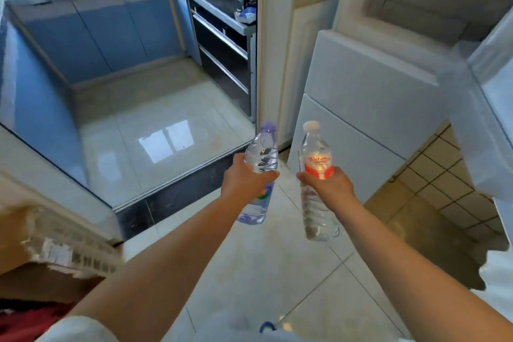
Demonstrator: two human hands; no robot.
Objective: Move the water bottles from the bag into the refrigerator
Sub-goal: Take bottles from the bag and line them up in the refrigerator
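Now | left hand (244, 183) grips purple-capped bottle (259, 172) | right hand (327, 189) grips red-labelled bottle (316, 164) | both near-upright, caps up

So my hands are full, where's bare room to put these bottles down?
Bare floor lies between the cardboard box and the fridge, and the kitchen tiles are open. The stove top is crowded.

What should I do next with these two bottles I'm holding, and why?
Probably carry both toward the open refrigerator on your right. Your left hand grips the purple-capped bottle, your right hand grips the white-capped bottle, and neither is inside yet.
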